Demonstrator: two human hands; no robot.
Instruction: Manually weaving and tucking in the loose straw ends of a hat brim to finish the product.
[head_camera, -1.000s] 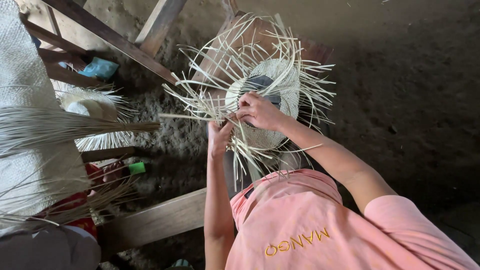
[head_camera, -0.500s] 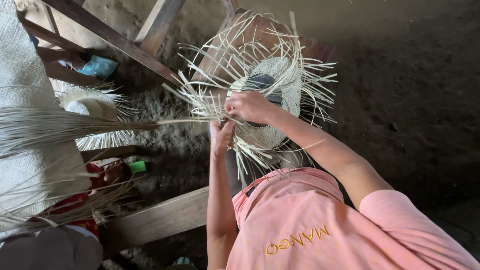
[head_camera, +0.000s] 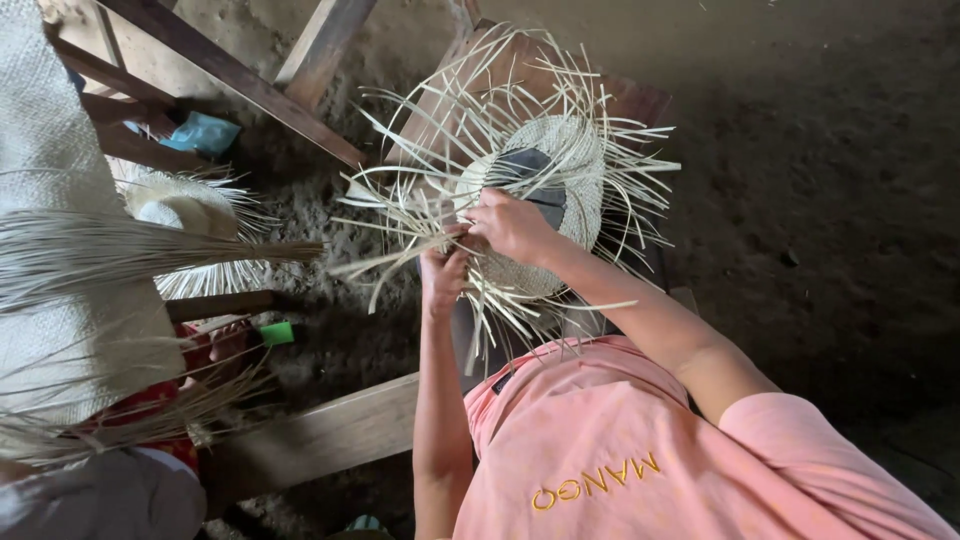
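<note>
The fingers of the left hand are buried among straw strands, so their grip cannot be made out. The right hand covers part of the woven hat. At nine o'clock, a straw bundle runs off the edge.

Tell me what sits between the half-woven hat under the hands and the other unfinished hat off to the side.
In the head view, between the half-woven hat and the other unfinished hat, there is bare dirt floor, crossed by the first hat's loose straw strands.

Right hand lower, nearer left hand
</note>
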